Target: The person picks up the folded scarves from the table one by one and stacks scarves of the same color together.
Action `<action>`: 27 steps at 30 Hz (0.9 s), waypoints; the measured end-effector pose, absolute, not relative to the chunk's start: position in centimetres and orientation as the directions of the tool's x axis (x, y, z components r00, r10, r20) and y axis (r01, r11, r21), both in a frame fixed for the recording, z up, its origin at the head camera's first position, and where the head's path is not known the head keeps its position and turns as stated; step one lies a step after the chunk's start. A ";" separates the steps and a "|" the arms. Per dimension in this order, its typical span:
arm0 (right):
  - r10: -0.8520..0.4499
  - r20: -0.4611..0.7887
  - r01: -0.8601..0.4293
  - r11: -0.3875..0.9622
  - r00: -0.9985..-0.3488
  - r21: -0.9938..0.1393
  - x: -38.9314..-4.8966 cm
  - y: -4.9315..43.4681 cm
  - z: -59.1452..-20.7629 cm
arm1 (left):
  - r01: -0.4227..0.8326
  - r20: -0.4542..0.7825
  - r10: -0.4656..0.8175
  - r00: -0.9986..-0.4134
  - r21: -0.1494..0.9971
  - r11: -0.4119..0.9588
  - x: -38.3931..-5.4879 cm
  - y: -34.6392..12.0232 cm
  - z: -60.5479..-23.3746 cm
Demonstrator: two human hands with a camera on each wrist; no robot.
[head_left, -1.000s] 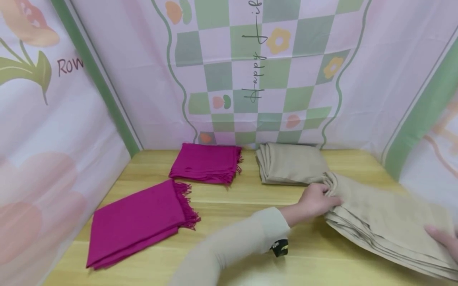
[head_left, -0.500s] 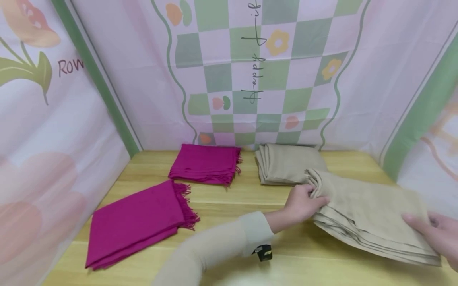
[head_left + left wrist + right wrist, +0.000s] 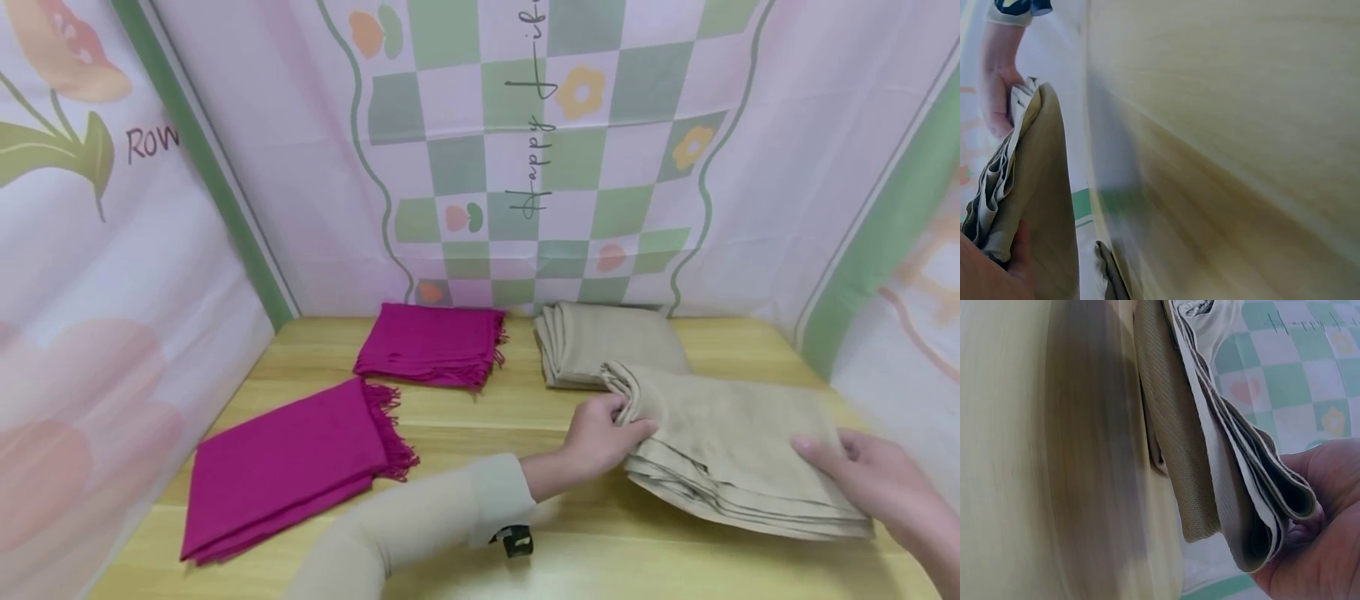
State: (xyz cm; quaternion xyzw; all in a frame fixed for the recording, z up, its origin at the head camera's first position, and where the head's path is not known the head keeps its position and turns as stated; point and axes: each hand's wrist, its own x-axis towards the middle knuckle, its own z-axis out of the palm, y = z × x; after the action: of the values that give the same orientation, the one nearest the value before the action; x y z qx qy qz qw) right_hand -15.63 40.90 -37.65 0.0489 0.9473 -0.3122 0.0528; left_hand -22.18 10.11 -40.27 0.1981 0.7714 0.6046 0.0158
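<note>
Hands nearest: L hand (image 3: 600,440) pinched the left end of the held beige cloth (image 3: 742,433), no real gap; R hand (image 3: 870,467), lower right of frame, gripped its right edge, thumb on top. Cloth was folded, held up off the desk (image 3: 465,429), right of ctr. Vs. a sec ago it'd come left from the frame's right edge, R hand now well in view; so prob. mid-carry, not yet set down. Near magenta cloth (image 3: 288,462), lower left, hadn't moved. Further back, ditto far magenta cloth (image 3: 431,340), ctr, & far beige cloth (image 3: 611,337), right of ctr; held one overlapped the latter in head view, contact unclear.
</note>
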 end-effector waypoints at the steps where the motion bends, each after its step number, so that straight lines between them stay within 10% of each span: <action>1: 0.059 -0.123 0.121 0.802 -0.991 -0.585 -15.7 40.7 -37.7 | 0.277 0.210 0.316 -0.925 0.943 0.185 -22.1 9.9 -40.3; 27: -0.022 -0.032 0.001 0.798 -0.999 -0.603 -16.6 35.4 -38.3 | 0.221 0.170 0.286 -0.943 0.963 0.157 -20.4 5.3 -41.4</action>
State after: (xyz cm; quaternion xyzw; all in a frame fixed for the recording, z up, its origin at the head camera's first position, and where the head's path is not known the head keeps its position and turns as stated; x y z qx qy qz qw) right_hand -16.62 35.38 -38.33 -0.0056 0.9480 -0.3178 0.0188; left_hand -20.40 5.33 -41.38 0.1668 0.7601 0.6275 0.0258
